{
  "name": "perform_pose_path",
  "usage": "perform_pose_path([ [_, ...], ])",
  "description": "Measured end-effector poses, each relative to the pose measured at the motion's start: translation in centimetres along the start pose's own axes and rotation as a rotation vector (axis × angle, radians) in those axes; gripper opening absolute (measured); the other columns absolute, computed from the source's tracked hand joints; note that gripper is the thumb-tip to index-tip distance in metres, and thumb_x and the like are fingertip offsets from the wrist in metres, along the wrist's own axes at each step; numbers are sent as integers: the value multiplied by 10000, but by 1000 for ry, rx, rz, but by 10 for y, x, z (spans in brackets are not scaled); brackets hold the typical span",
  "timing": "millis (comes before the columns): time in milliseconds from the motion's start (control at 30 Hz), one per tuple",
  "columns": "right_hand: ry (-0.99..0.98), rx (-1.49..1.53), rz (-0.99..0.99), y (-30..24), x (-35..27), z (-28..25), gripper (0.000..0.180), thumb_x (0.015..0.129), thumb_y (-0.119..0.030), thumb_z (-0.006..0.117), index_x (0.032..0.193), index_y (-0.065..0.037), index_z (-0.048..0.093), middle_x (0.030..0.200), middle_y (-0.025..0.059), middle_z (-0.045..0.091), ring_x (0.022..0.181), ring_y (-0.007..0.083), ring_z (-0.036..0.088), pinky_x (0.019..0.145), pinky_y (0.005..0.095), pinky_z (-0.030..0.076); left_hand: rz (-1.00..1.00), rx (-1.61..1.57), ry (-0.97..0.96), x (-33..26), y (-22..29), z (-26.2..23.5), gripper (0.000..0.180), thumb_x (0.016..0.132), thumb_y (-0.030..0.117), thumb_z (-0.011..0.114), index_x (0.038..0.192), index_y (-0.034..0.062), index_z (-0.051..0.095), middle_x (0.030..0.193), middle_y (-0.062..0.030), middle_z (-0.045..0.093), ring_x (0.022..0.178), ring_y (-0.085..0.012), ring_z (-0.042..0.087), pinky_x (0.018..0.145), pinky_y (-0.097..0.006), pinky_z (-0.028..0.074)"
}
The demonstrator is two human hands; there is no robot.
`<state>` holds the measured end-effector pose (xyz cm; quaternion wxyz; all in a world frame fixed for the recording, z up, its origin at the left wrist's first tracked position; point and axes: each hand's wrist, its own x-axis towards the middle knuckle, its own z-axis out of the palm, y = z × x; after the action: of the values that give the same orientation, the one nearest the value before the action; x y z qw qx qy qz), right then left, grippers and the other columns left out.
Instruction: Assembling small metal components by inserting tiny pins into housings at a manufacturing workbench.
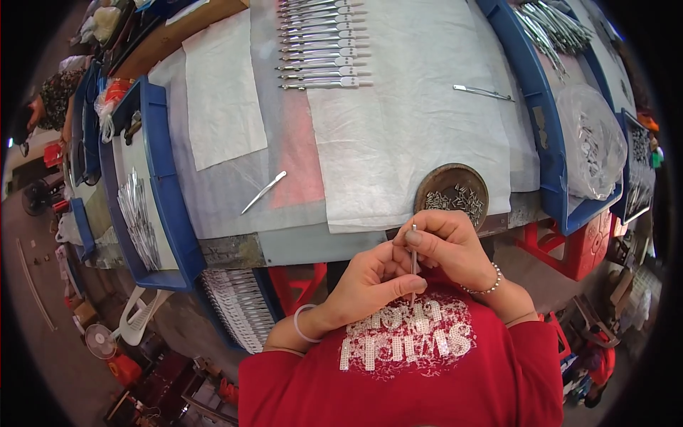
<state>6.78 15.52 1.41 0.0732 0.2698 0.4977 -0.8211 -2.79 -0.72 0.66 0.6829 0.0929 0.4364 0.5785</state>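
Note:
A thin silvery metal rod [414,260] stands nearly upright between my two hands, close in front of my chest. My left hand [376,280] is closed around its lower part, thumb lying against it. The fingers of my right hand [449,240] pinch the rod near its top; any smaller part at the tip is hidden. Just beyond my right hand sits a round brown bowl [445,178] holding many small metal pieces [459,200]. To the left, a single slim metal piece [264,192] lies slanted on the covered table.
Slim metal tools [331,53] lie in a row at the far middle. Another metal piece [484,92] rests at far right. Blue trays flank the table: the left tray [165,178] holds thin metal parts, the right tray [535,121] a plastic bag [592,142]. A red stool [562,249] stands lower right.

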Motion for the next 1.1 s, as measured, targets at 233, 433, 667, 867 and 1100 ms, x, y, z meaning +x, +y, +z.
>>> perform_pose_path([
  [233, 14, -5, 0, -4, 1, 3, 193, 933, -161, 587, 906, 14, 662, 729, -9, 615, 639, 35, 526, 566, 196, 442, 40, 25, -10, -2, -1, 0, 134, 894, 17, 611, 980, -20, 514, 855, -73, 612, 765, -118, 623, 691, -244, 523],
  [433, 56, -105, -7, -5, -2, 4, 206, 927, -172, 581, 970, 15, 656, 746, -4, 613, 613, 36, 522, 556, 198, 442, 88, 34, 30, -6, 1, 3, 128, 902, 46, 613, 975, -2, 519, 821, -44, 603, 729, -82, 589, 649, -213, 486],
  [667, 756, -1061, -599, -51, 31, -69, 243, 832, -48, 594, 1072, -14, 589, 937, 136, 613, 721, 232, 583, 653, 328, 473, 239, 61, 160, -14, 6, 3, 124, 935, 82, 576, 1022, 12, 524, 797, 17, 567, 688, -16, 491, 609, -166, 397],
  [867, 728, -1666, -736, -64, 74, -121, 126, 817, -32, 532, 933, -30, 581, 915, 126, 612, 900, 276, 590, 751, 382, 478, 482, 69, 394, -29, 5, 1, 129, 903, -24, 565, 990, 21, 481, 859, 11, 505, 749, -26, 464, 666, -172, 390],
  [1100, 678, -1783, -519, -83, 76, -94, 149, 771, 3, 543, 912, -25, 581, 867, 122, 598, 800, 309, 573, 709, 377, 466, 560, -18, 448, -49, 8, -12, 125, 887, -16, 588, 1012, -15, 580, 893, -3, 514, 749, -43, 463, 670, -177, 386],
])
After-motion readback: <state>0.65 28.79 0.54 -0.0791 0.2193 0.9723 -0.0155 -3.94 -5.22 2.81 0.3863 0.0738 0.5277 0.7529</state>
